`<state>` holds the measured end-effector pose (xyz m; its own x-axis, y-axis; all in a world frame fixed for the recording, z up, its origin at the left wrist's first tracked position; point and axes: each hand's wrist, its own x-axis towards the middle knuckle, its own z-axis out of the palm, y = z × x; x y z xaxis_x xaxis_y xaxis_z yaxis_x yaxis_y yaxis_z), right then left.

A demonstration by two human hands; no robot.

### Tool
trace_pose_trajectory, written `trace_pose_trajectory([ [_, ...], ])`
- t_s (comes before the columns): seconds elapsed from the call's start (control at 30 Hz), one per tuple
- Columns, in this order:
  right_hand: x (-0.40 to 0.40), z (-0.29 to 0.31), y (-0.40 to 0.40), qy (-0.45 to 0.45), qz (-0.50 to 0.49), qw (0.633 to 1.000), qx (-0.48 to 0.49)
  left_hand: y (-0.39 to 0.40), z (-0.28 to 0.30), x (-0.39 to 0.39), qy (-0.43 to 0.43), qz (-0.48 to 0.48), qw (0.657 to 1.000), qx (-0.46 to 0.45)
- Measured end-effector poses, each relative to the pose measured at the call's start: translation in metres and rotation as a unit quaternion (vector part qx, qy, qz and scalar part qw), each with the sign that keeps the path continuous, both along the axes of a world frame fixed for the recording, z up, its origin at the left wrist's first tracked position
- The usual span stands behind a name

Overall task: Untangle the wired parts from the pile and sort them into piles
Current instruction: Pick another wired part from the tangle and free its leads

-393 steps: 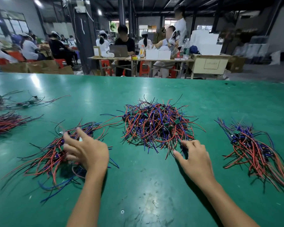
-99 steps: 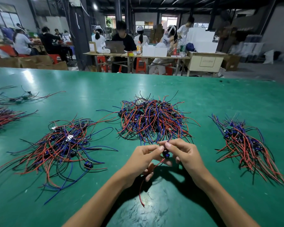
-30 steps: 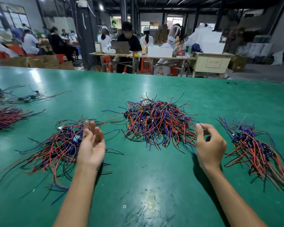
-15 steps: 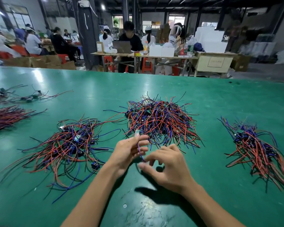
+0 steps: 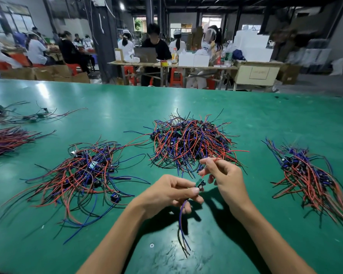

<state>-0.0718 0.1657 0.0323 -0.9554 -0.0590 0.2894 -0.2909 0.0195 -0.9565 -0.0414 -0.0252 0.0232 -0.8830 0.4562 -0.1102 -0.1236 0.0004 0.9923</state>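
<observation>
A tangled pile (image 5: 190,143) of red, blue and black wired parts lies in the middle of the green table (image 5: 246,119). Just in front of it, my left hand (image 5: 166,194) pinches one small green wired part (image 5: 200,183), whose blue and black leads hang down toward me. My right hand (image 5: 226,178) pinches a red wire (image 5: 222,155) that runs up and right over the pile's near edge. A sorted pile (image 5: 83,173) lies to the left, and another sorted pile (image 5: 309,178) to the right.
Two more wire bundles (image 5: 6,137) lie at the far left edge. Beyond the table's far edge, people sit at other workbenches (image 5: 166,64) with boxes and red stools.
My hands have come closer to me and lifted slightly. My left hand now holds a green part with hanging leads, and my right hand has drawn a red wire out of the pile.
</observation>
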Motion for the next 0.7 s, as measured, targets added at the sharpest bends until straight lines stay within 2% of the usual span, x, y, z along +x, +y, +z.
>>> trace_pose_trajectory([
  [0.1, 0.0, 0.0, -0.002, -0.024, 0.022, 0.999, -0.002, -0.007, 0.005, 0.0, 0.022, 0.015, 0.999, 0.033],
  [0.17, -0.001, 0.0, -0.003, -0.04, 0.026, 0.999, -0.012, -0.015, 0.011, -0.004, 0.05, 0.093, 0.991, 0.082],
  [0.23, -0.002, -0.003, -0.004, -0.032, 0.019, 0.999, 0.004, -0.03, 0.018, -0.009, 0.033, 0.183, 0.959, 0.214],
  [0.3, -0.005, -0.009, -0.001, 0.008, -0.032, 0.995, 0.09, -0.048, 0.022, -0.011, -0.013, 0.224, 0.884, 0.41],
  [0.37, -0.007, -0.016, 0.004, 0.049, -0.095, 0.961, 0.253, -0.064, 0.021, -0.01, -0.037, 0.255, 0.772, 0.581],
  [0.4, -0.006, -0.018, 0.005, 0.061, -0.11, 0.934, 0.334, -0.071, 0.02, -0.01, -0.049, 0.262, 0.709, 0.653],
  [0.43, -0.006, -0.02, 0.005, 0.064, -0.111, 0.91, 0.395, -0.075, 0.019, -0.01, -0.057, 0.261, 0.66, 0.702],
  [0.47, -0.006, -0.022, 0.004, 0.061, -0.108, 0.893, 0.433, -0.077, 0.018, -0.009, -0.057, 0.266, 0.64, 0.718],
  [0.57, -0.007, -0.024, -0.002, 0.051, -0.119, 0.869, 0.477, -0.076, 0.016, -0.007, -0.035, 0.29, 0.67, 0.683],
  [0.7, -0.009, -0.022, -0.007, 0.071, -0.138, 0.859, 0.488, -0.072, 0.016, -0.006, -0.021, 0.248, 0.701, 0.668],
])
